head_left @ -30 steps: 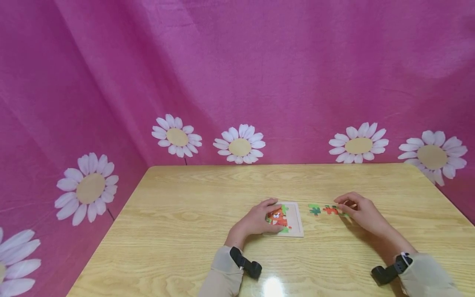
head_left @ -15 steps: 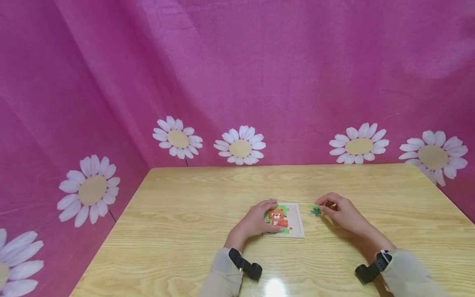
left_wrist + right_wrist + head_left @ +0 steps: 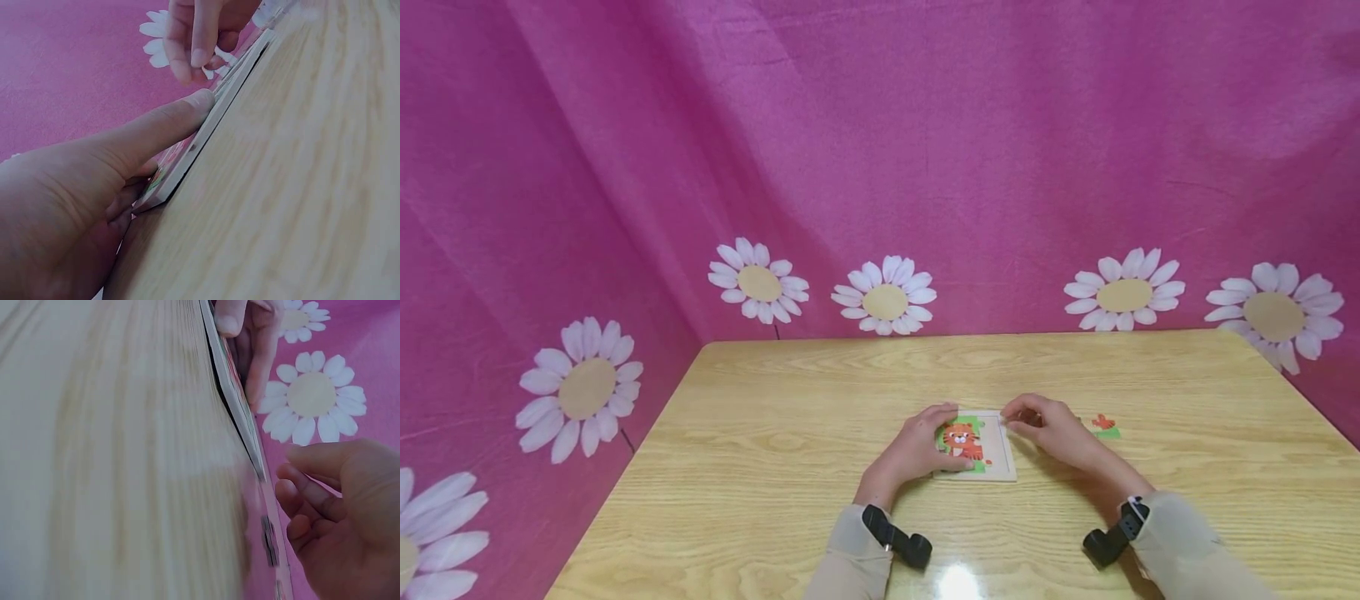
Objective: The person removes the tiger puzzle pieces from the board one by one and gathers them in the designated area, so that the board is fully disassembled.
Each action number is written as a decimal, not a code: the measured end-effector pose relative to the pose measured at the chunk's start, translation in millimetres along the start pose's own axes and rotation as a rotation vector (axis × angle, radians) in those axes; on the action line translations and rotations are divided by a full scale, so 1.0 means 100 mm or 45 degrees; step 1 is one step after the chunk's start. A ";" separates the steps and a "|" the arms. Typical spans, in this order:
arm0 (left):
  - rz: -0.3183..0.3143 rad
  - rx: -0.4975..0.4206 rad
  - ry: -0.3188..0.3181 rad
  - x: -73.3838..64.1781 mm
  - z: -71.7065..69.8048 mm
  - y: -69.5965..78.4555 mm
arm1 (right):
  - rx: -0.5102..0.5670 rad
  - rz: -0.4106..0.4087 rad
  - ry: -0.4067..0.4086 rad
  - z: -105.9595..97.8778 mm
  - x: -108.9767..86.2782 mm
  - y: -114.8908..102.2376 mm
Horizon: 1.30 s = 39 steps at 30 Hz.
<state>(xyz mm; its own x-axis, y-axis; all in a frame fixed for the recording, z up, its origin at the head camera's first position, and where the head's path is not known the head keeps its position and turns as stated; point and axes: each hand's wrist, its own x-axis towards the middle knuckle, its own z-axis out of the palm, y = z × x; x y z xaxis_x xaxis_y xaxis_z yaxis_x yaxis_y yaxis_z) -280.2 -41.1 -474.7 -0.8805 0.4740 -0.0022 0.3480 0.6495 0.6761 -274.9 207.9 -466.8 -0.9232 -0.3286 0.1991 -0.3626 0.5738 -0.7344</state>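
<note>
A small square puzzle board [image 3: 1000, 450] with a tiger picture lies on the wooden table. Its left part is filled with orange and green pieces, and the strip along its right side is bare. My left hand [image 3: 917, 446] holds the board from the left, fingers over the far edge and the thumb [image 3: 181, 119] along the near edge. At the board's right edge is my right hand [image 3: 1048, 429]. Its fingers [image 3: 306, 490] are loosely bent, and no piece shows between them and the thumb. Right of that hand lies an orange and green puzzle piece [image 3: 1105, 428].
Loose puzzle pieces [image 3: 270, 540] lie below my right hand, mostly hidden by it in the head view. The wooden table [image 3: 820, 383] reaches back to a pink cloth [image 3: 985, 167] with white daisies. A black camera [image 3: 1105, 546] sits on each wrist.
My right hand has moved left, from above the loose pieces to the board's right edge. The orange and green piece has come into view behind it. My left hand stays on the board.
</note>
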 end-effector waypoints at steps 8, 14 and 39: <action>0.006 -0.008 0.004 -0.01 0.02 -0.02 | -0.003 0.008 -0.062 0.13 0.10 -0.05; 0.017 -0.019 0.006 -0.02 0.03 -0.02 | -0.044 -0.016 -0.084 0.20 0.16 -0.08; 0.008 -0.011 -0.004 -0.02 -0.01 -0.01 | -0.126 0.116 -0.034 0.36 0.32 -0.29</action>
<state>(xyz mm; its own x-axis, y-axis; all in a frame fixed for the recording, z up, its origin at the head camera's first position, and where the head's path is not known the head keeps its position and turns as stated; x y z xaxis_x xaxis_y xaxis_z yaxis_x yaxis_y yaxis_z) -279.3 -43.1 -474.8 -0.8773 0.4799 -0.0002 0.3505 0.6412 0.6826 -289.7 153.6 -462.6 -0.9498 -0.2906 0.1160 -0.2890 0.6731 -0.6807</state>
